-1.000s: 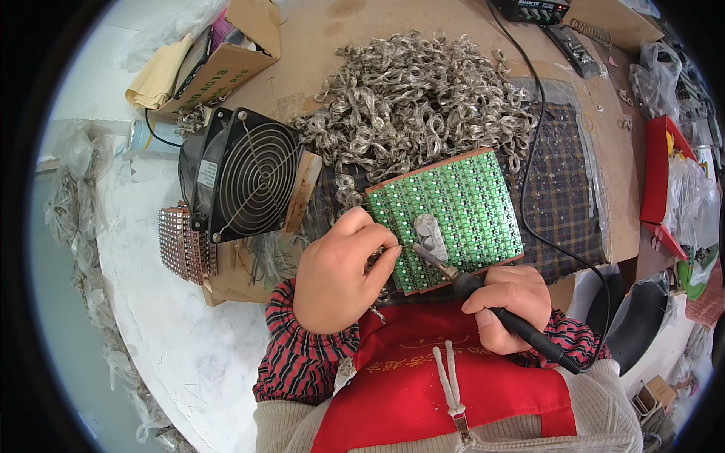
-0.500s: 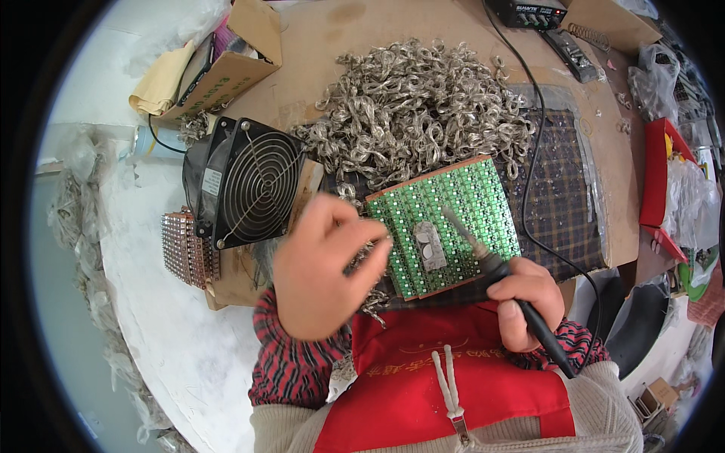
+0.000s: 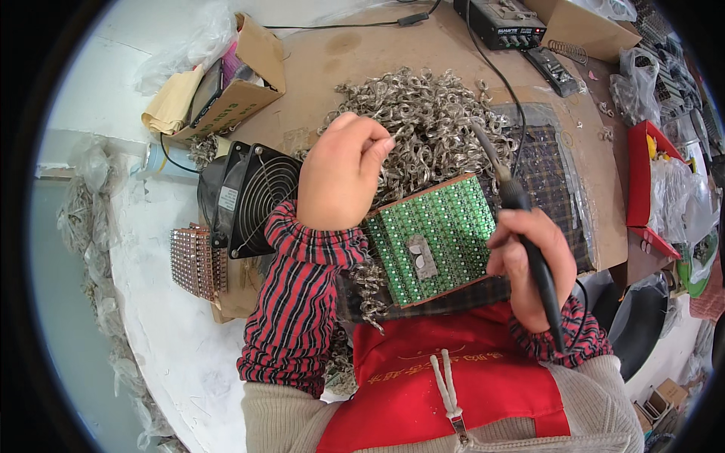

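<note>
Over the left edge of a heap of silvery twisted wire bundles [image 3: 434,94], my left hand [image 3: 340,174] is closed, thumb and forefinger pinched together. Whatever lies between those fingertips is hidden. My right hand [image 3: 540,260] grips a black-handled soldering iron [image 3: 515,198], its metal tip pointing up and away over the right part of the heap. Nearer to me lies a green circuit board panel [image 3: 457,219], covered with rows of small parts. On it rests a small grey piece [image 3: 421,257] with pale round spots. More wire bundles [image 3: 370,291] lie beside the panel's left edge.
A black fan [image 3: 264,196] with a wire guard stands left, beside a stack of brown boards [image 3: 198,263]. An open cardboard box [image 3: 242,94] is at the far left. A black control unit [image 3: 502,26] sits at the back. A red box [image 3: 642,189] stands right. The iron's cord crosses the table.
My left hand has moved away from me, from beside the panel to the wire heap. The iron in my right hand has lifted off the panel, up and right. The view has shifted slightly.
</note>
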Tool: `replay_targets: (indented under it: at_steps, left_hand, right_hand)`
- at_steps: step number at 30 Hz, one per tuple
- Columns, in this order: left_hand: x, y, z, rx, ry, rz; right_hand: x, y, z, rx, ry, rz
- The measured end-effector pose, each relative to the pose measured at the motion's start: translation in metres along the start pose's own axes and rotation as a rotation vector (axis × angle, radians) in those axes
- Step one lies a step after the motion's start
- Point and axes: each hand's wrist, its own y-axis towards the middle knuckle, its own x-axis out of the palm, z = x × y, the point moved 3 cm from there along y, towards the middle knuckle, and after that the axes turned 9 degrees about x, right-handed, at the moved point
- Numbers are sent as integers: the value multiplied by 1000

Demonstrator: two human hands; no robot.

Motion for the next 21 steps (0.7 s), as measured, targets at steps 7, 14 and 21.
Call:
replay_targets:
  at_steps: [7,14,21]
  left_hand:
    - [8,-6,12,-386,-888,159]
    - [7,-5,25,-21,-738,72]
    - [11,4,9,-7,-192,-13]
  right_hand:
    - [30,58,-1,143,-143,22]
    - [41,71,13,73,-32,96]
    - [24,69,16,6,30,266]
